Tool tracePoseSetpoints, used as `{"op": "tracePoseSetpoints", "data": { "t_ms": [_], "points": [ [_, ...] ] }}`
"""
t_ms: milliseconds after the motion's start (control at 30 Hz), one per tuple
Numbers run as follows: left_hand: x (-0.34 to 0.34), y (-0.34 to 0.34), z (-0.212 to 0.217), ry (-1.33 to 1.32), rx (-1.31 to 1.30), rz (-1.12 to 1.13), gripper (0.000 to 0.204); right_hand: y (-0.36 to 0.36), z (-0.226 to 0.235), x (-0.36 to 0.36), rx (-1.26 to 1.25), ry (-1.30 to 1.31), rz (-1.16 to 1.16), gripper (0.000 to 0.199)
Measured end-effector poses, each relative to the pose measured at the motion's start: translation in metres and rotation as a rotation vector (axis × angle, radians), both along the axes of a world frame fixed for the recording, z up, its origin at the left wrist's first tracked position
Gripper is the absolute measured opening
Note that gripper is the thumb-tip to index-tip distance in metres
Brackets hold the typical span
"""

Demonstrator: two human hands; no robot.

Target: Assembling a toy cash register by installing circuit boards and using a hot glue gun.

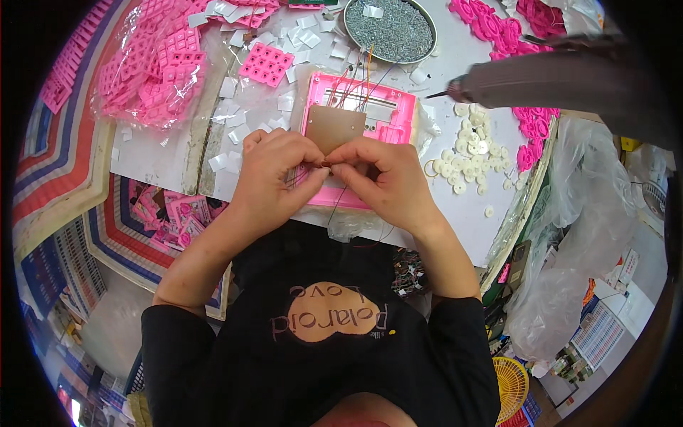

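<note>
A pink plastic casing lies in front of me, with a brown circuit board over its middle. Thin red, orange and dark wires rise from the casing behind the board. At the board's near edge, the fingertips of my left hand and my right hand meet in a pinch. Between them is a small reddish-brown part, too small to make out its kind. My fingers cover much of the casing's near half, and thin wires show beside them.
An electric screwdriver juts in from the right above the table. Behind the casing stands a round dish of screws. White plastic discs lie on the right, pink keypads in a clear bag on the left. White pieces are scattered between.
</note>
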State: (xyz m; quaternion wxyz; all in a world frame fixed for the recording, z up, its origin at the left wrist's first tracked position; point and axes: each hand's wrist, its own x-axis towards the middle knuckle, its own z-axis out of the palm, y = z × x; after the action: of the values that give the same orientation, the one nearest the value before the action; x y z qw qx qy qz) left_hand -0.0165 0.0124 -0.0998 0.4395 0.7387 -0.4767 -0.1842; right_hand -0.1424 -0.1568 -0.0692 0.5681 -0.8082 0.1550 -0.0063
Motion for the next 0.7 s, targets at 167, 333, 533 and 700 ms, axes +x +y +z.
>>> {"op": "tracePoseSetpoints", "data": {
  "t_ms": [167, 333, 533, 700],
  "points": [
    [-0.007, -0.003, 0.0, -0.072, 0.012, 0.051, 0.014, 0.004, -0.006, -0.004, -0.038, -0.119, 0.009, 0.009],
    [-0.014, -0.007, 0.003, -0.084, 0.008, 0.124, 0.013, 0.008, -0.009, -0.004, -0.06, -0.111, -0.007, 0.01],
    [-0.015, -0.007, -0.006, -0.187, -0.009, 0.136, 0.016, 0.01, -0.011, -0.002, -0.06, -0.165, -0.016, 0.012],
    [-0.013, -0.001, 0.01, -0.142, -0.03, 0.138, 0.019, 0.007, -0.013, -0.004, -0.025, -0.183, -0.068, 0.013]
  ]
}}
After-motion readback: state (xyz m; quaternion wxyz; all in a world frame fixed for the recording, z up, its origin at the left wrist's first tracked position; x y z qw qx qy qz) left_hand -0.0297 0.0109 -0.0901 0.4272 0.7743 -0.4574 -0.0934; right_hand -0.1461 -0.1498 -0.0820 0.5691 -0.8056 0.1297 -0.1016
